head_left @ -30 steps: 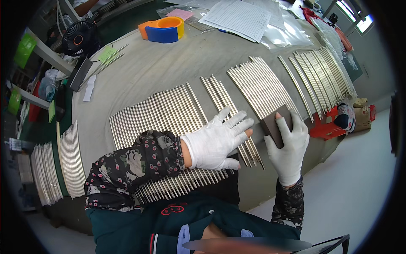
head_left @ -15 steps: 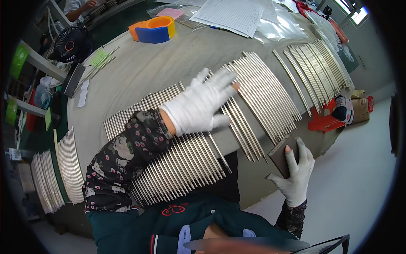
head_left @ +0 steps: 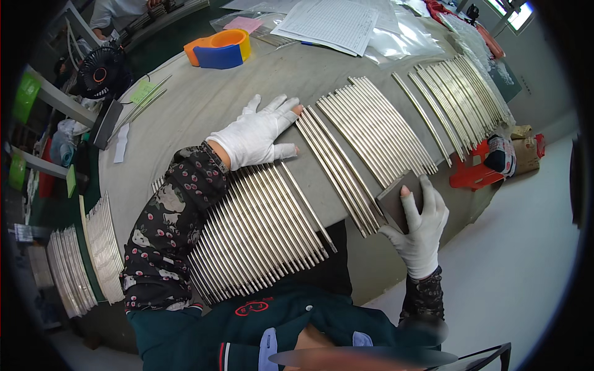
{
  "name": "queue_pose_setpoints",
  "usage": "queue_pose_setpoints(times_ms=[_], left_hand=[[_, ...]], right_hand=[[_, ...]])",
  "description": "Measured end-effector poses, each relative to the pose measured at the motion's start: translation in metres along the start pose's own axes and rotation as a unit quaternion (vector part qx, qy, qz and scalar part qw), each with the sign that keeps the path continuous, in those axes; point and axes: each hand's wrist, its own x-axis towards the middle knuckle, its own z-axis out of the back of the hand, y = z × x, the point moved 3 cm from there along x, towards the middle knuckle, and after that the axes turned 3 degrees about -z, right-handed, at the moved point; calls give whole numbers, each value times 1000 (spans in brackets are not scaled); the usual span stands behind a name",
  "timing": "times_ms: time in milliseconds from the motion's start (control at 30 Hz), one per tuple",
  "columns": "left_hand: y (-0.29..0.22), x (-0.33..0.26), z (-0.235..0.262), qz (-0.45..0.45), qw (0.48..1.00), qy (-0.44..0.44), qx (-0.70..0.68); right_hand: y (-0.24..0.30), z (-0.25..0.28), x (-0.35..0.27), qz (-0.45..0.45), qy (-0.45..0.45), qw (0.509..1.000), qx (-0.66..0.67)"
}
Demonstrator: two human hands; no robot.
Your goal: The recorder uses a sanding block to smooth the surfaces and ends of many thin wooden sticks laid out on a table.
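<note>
Several thin silvery metal rods lie side by side on the grey table in rows. My left hand, in a white glove with some bare fingertips, is open with its fingers spread. It rests over the upper ends of the left row of rods, its fingertips by the top of a small group of rods. In my gloved right hand is a dark grey flat rectangular block, gripped between thumb and fingers. The block's edge is beside the lower ends of that small group and the larger row of rods.
Another row of rods lies at the right. Along the back are an orange and blue tape dispenser, paper sheets and clear plastic bags. A black fan stands at left; a red stool is beyond the right edge.
My left hand has moved left, and the small group of rods now lies farther left, closer together. My right hand has brought the block up and left toward the rods' lower ends.
</note>
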Motion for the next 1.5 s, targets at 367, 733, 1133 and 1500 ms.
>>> queue_pose_setpoints(times_ms=[367,733,1133,1500], left_hand=[[-109,-4,-22,-194,981,-20,1],[-147,-67,-13,-277,955,-16,-101],[-124,-75,-29,-224,972,-42,-50],[-131,-47,-32,-239,968,-64,-47]], right_hand=[[-13,10,-14,-46,-34,998,-22],[-17,16,-21,-65,-55,996,-13],[0,18,-17,-35,-61,998,-8],[12,21,-19,-31,-44,999,-7]])
